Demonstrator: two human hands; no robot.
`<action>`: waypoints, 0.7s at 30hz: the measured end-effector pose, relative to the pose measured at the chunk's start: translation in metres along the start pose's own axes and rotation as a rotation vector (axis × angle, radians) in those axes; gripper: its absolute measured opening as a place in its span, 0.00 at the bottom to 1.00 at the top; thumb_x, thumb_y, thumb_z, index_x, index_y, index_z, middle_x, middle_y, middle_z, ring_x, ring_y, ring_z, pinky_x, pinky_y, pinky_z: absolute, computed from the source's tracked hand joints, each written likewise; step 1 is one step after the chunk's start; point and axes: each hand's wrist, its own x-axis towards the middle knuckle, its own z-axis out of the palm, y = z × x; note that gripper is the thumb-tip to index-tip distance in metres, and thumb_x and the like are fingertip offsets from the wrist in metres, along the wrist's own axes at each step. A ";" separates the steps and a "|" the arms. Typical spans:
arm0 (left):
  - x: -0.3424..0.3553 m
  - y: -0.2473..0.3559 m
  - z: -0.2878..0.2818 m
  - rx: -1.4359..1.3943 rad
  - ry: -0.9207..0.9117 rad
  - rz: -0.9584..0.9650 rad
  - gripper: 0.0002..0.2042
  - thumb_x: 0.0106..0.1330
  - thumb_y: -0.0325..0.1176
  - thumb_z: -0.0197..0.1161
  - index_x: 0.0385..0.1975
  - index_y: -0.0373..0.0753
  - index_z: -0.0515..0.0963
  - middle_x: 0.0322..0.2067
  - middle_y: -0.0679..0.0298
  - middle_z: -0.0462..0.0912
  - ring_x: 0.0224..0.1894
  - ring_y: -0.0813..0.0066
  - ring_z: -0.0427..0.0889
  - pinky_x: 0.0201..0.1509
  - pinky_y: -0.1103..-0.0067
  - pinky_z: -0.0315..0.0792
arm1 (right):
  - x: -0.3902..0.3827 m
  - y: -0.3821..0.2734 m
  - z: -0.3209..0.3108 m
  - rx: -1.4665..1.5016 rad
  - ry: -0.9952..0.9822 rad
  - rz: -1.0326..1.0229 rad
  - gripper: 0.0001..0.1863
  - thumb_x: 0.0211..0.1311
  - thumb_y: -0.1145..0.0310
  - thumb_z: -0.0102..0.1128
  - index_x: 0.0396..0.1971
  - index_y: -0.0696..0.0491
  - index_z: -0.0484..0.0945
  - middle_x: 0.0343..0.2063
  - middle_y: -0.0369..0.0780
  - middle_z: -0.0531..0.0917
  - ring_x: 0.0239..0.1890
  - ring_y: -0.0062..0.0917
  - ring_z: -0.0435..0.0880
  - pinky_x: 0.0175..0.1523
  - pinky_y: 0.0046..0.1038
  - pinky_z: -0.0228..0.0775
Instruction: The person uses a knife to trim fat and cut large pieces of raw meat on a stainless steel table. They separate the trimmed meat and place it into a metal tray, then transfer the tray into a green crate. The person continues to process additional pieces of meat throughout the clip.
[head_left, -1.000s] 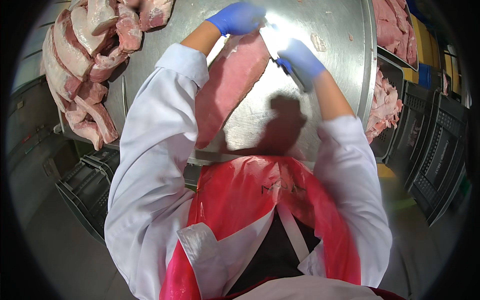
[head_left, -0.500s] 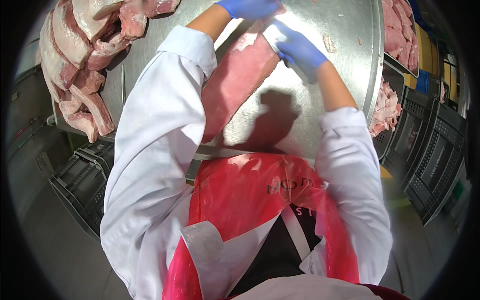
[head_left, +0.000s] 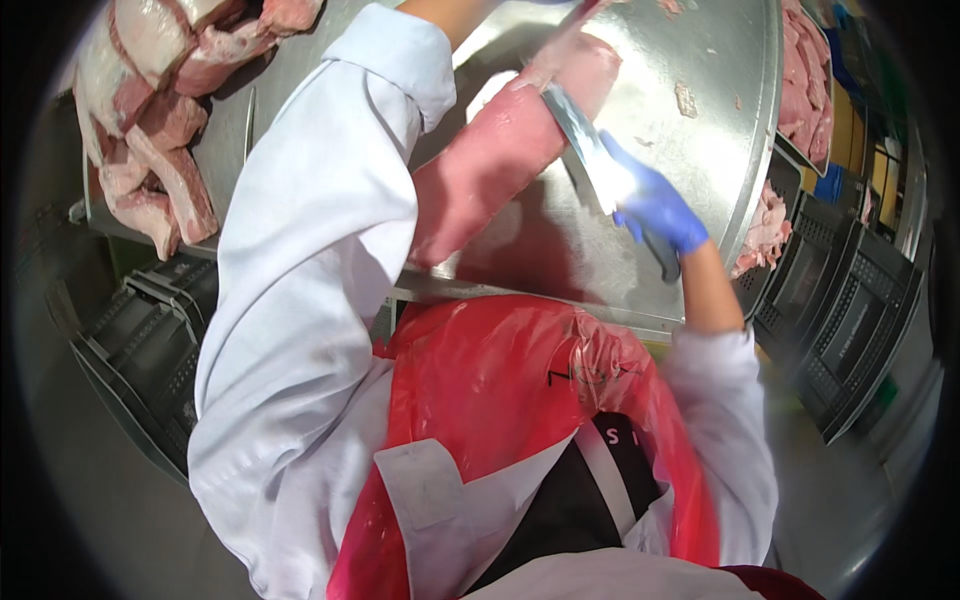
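Drawn toward 5 o'clock since earlier frame, right hand (head_left: 655, 205) grips knife (head_left: 582, 132), blade across far half of pink meat slab (head_left: 500, 150). Slab lies on steel table (head_left: 715, 175), 10 o'clock from right hand, long axis 7-to-1. Left hand (head_left: 540, 2) nearly cropped at 12; grip cannot be told.

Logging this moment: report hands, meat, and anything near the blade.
Right hand grips knife, blade end over meat slab. Left hand nearly out of frame, grip unseen. Slab on metal table; small scrap right of blade, apart.
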 end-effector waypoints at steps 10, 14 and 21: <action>-0.024 0.070 -0.036 -0.142 0.089 0.176 0.08 0.61 0.33 0.58 0.27 0.34 0.77 0.22 0.52 0.78 0.25 0.60 0.76 0.34 0.67 0.72 | 0.012 -0.039 0.086 0.061 0.119 0.066 0.40 0.64 0.77 0.51 0.76 0.43 0.52 0.25 0.38 0.80 0.17 0.19 0.76 0.24 0.25 0.72; -0.045 0.111 -0.057 -0.229 0.028 0.225 0.07 0.60 0.32 0.59 0.27 0.34 0.77 0.22 0.52 0.79 0.25 0.61 0.77 0.33 0.67 0.72 | 0.001 -0.043 0.116 0.107 0.184 0.113 0.40 0.66 0.77 0.50 0.77 0.43 0.50 0.24 0.39 0.79 0.17 0.20 0.77 0.24 0.24 0.72; -0.073 0.131 -0.081 -0.222 0.171 0.407 0.07 0.58 0.31 0.59 0.27 0.34 0.78 0.22 0.51 0.79 0.24 0.62 0.78 0.33 0.68 0.72 | -0.024 -0.059 0.151 0.002 0.185 0.187 0.40 0.66 0.77 0.49 0.77 0.43 0.48 0.22 0.37 0.77 0.17 0.19 0.76 0.23 0.25 0.71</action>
